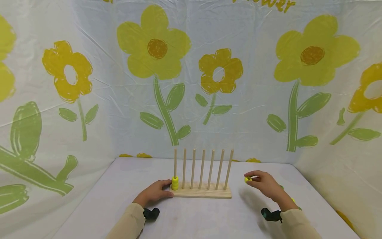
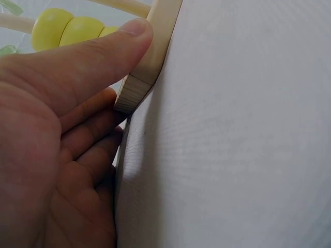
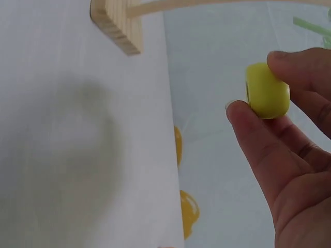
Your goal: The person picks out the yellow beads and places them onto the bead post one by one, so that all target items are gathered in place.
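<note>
A wooden peg rack [image 1: 201,193] with a row of upright pegs stands on the table. Yellow beads [image 1: 175,183] are stacked at the bottom of its leftmost peg. My left hand [image 1: 153,192] holds the left end of the base, thumb [image 2: 111,57] on the front side and fingers behind. To the right of the rack, my right hand [image 1: 265,186] pinches a yellow bead [image 3: 268,92] between thumb and fingertips, raised above the table. The bead's hole shows in the head view. The rack's other pegs carry no beads.
A few green and yellow beads [image 1: 293,200] lie on the table at the right, partly hidden by my right forearm. A white cloth printed with flowers [image 1: 219,74] hangs behind and beside the white table [image 1: 131,172].
</note>
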Motion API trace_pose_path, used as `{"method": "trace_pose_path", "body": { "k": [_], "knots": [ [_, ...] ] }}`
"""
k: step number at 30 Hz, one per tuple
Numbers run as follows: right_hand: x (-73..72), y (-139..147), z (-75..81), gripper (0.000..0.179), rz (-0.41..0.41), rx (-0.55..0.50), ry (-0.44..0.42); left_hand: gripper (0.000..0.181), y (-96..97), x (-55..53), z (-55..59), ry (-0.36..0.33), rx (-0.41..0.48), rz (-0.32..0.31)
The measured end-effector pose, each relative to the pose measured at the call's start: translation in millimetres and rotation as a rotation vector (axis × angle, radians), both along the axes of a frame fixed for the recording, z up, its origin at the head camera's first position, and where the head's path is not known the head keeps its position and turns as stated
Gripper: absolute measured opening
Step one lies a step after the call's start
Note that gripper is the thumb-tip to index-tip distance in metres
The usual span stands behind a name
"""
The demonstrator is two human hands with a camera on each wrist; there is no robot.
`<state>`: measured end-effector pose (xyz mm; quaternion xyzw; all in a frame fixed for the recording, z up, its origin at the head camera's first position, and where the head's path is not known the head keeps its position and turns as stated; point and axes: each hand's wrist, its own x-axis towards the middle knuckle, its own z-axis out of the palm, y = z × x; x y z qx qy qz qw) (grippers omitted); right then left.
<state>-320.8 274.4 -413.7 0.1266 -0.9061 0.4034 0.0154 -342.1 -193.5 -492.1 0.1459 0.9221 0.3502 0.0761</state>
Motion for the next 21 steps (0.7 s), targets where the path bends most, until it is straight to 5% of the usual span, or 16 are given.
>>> {"method": "trace_pose_path", "body": {
  "k": [21],
  "knots": [
    [12.7, -41.7, 28.2, 0.032, 0.216, -0.053, 0.055, 0.079, 0.5, -2.0, -2.6, -0.006, 0.016, 0.014]
  ]
}}
